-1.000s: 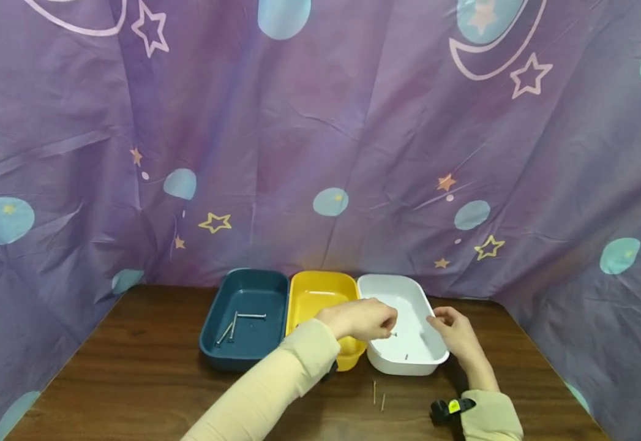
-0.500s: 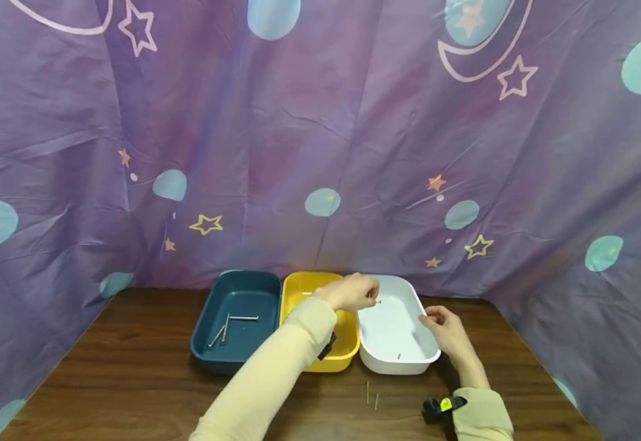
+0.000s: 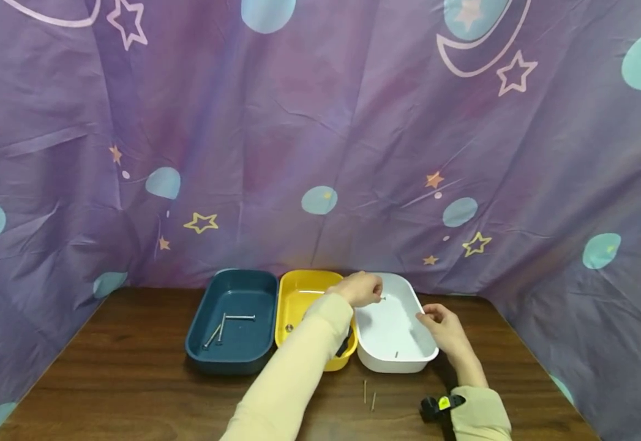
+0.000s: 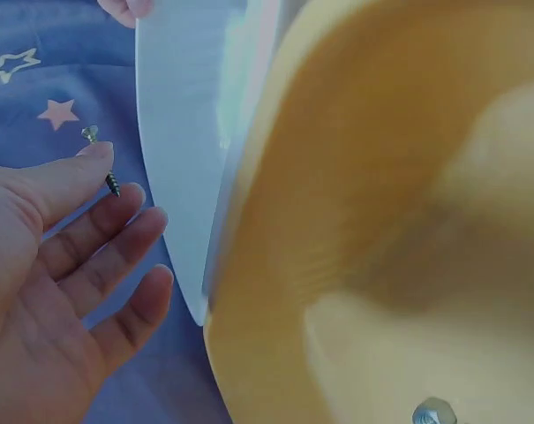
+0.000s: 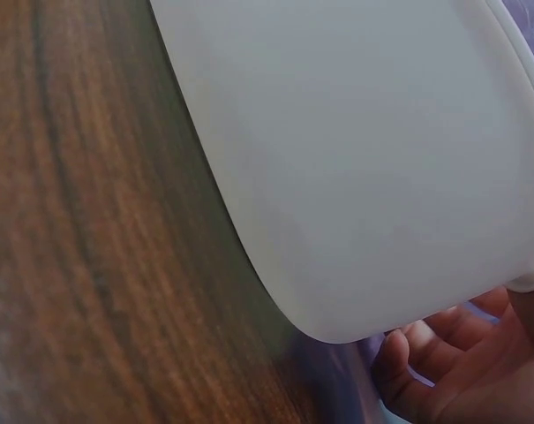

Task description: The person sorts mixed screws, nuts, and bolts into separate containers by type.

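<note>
My left hand (image 3: pixel 361 289) pinches a small screw (image 4: pixel 114 183) between thumb and index finger, its other fingers loosely bent. In the head view this hand is over the back left part of the white tray (image 3: pixel 392 334), with the forearm crossing the yellow tray (image 3: pixel 298 300). The screw's threaded tip and its head both show in the left wrist view. On the white tray's right rim, my right hand (image 3: pixel 448 334) grips the edge with thumb and fingers. One small screw (image 3: pixel 397 354) lies inside the white tray near its front.
Left of the yellow tray stands a dark blue tray (image 3: pixel 243 356) with long bolts (image 3: pixel 240 317) inside. A hex-headed metal piece (image 4: pixel 434 412) lies in the yellow tray. Two thin screws (image 3: pixel 365 392) lie on the wooden table (image 3: pixel 133 380) in front. A purple curtain (image 3: pixel 276 153) hangs behind.
My left hand has moved from the front of the white tray toward its back, still pinching the screw. The right hand stays on the rim. The head view has shifted slightly.
</note>
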`<state>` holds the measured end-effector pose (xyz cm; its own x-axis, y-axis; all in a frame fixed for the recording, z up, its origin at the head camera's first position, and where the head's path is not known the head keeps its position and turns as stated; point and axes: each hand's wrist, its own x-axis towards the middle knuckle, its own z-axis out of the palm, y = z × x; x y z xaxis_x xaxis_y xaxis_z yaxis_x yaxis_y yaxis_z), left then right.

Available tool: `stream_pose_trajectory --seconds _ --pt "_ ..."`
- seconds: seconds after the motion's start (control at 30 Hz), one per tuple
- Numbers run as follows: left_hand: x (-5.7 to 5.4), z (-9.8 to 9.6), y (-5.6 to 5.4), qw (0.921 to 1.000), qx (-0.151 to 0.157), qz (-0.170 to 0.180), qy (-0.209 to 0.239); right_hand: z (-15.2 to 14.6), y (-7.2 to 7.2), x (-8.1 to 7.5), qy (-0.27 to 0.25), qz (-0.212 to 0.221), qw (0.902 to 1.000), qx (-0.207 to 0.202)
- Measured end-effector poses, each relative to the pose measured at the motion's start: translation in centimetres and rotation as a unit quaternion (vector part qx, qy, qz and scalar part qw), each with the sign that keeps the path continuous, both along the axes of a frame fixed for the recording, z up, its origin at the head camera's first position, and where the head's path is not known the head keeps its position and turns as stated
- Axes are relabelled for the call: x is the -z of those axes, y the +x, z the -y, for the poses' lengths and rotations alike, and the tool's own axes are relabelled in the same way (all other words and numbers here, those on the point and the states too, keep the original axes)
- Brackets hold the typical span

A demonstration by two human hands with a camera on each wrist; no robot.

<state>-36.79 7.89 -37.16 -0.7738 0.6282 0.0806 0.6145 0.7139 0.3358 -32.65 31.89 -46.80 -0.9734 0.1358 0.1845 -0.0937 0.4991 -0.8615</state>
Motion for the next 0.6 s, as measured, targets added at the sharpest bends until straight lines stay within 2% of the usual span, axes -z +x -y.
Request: stream_pose_trajectory --seconds 0.2,0.37,0.6 --pt "0.7 -0.5 -0.7 0.9999 -0.010 -0.006 0.003 0.0 0.1 0.0 -0.001 0.009 1.0000 0.004" --pt "1.4 -0.7 -1.2 0.9995 -0.030 -0.005 0.010 0.0 0.1 0.1 -0.001 0.011 0.9999 0.004" --pt "1.2 -1.1 -1.3 0.9990 -0.044 -0.006 -0.008 -0.1 0.0 -0.2 0.006 0.001 1.0000 0.002"
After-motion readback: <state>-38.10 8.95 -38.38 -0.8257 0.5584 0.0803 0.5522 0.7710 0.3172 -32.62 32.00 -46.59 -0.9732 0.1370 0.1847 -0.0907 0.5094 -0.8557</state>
